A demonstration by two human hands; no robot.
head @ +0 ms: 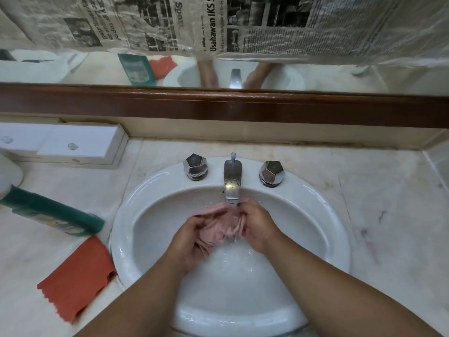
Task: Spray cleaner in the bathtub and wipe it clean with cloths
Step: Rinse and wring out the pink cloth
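Note:
A wet pink cloth (218,227) is bunched between my two hands under the chrome faucet (232,181), over the white sink basin (145,215). My left hand (192,242) grips the cloth's left side with curled fingers. My right hand (255,224) holds its right side just below the spout. Water runs down into the basin. A green cleaner bottle (56,212) lies on its side on the counter to the left. An orange cloth (77,276) lies flat on the counter below the bottle, its corner at the sink rim.
Two chrome tap knobs (195,166) (271,172) flank the faucet. A white box with small knobs (73,144) stands at the back left of the marble counter (364,203). A wood-framed mirror (218,108) partly covered with newspaper runs along the back.

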